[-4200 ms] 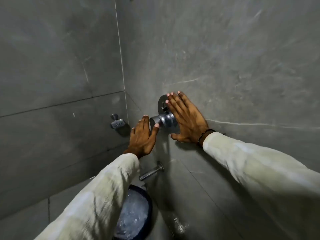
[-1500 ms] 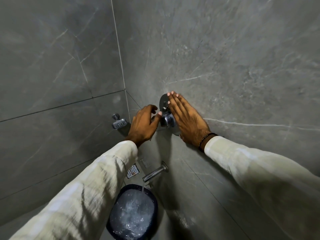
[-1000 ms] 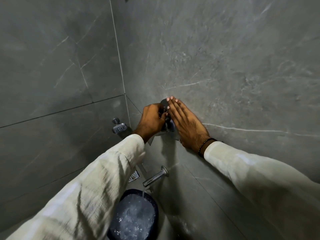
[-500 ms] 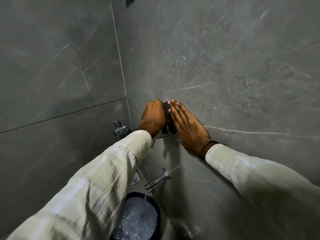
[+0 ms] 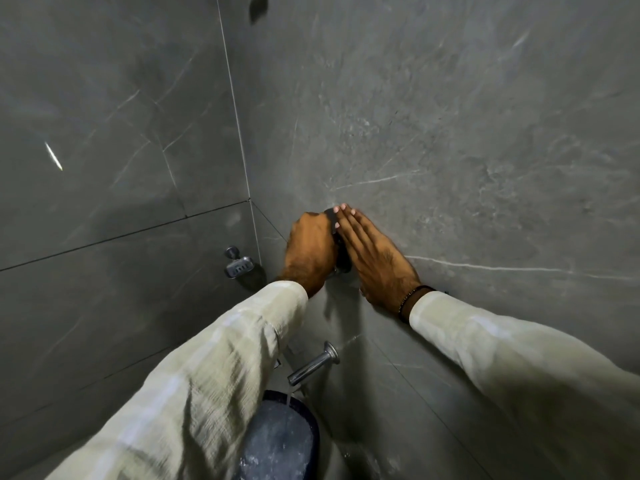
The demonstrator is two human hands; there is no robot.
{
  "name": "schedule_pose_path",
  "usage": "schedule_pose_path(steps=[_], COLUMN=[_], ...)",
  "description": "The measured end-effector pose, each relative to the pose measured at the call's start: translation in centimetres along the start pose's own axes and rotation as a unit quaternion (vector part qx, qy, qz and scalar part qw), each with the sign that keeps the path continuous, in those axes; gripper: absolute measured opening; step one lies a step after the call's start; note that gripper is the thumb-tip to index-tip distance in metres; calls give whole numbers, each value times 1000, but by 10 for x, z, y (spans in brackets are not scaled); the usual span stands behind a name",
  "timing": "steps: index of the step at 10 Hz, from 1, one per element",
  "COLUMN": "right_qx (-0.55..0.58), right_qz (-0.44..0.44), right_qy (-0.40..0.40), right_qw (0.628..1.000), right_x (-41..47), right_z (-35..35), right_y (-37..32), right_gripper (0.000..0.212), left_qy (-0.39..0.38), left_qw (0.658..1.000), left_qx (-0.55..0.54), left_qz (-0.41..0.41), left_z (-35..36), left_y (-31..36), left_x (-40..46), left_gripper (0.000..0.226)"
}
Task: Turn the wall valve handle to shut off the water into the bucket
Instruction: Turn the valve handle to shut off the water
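My left hand [image 5: 310,252] is wrapped around the wall valve handle [image 5: 341,256], which shows only as a dark sliver between my two hands. My right hand [image 5: 375,263] lies flat on the grey wall just right of the valve, fingers straight and together. Below them a chrome spout [image 5: 310,367] sticks out of the wall, and a thin stream of water falls from its tip into the dark blue bucket [image 5: 282,441]. The bucket's water is frothy, and my left sleeve hides its left side.
I face a corner of grey marble-look tiled walls. A small chrome fitting [image 5: 237,264] is fixed to the left wall near the corner. A black bead bracelet [image 5: 412,299] sits on my right wrist. A dark object [image 5: 258,6] juts from the wall at the top.
My left hand went from fingertips beside the handle to a full closed grip over it, rolling upward. The right hand stayed flat on the wall. Water keeps running into the bucket.
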State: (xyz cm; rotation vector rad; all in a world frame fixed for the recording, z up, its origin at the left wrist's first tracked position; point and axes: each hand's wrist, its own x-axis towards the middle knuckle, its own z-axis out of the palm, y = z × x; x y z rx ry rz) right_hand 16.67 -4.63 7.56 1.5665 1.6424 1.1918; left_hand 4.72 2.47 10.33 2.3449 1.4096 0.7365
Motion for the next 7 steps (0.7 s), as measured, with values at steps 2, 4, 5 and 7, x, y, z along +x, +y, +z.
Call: schedule_pose_path(steps=[2,4,5,7], right_qx=[-2,0,-4,2], right_qz=[0,3,-5,1], right_qy=[4,11,9,-12], right_qw=[1000,1000,1000,1000], right_x=[0,0,-1,-2], right_z=[1,4,4,-4], right_y=[-1,-4,-4,0], right_gripper=[106,105,104,106], left_qy=[19,58,61,32], left_qw=[998,978,967,970], left_qx=[11,115,163,179], left_qz=[61,164,187,159], left_z=[0,14,20,12], left_y=[2,-11,-19,-21], left_x=[-12,-26,-30,-30], left_gripper=[31,41,48,53])
